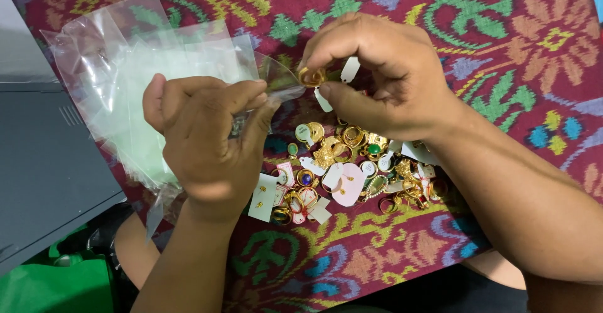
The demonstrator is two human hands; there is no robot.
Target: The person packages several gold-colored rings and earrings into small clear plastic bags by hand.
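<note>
My right hand (383, 74) pinches a gold ring (311, 76) with small white tags (349, 69) hanging from it. My left hand (210, 140) grips a small clear plastic bag (279, 77), whose open mouth is right beside the ring. Below both hands lies a pile of gold jewellery (352, 168): rings, some with green or blue stones, and earrings on white and pink cards.
A patterned maroon cloth (490, 43) covers the surface. A stack of clear plastic bags (132, 68) lies at the upper left. A dark grey box (44, 168) sits at the left, with a green bag (63, 285) below it.
</note>
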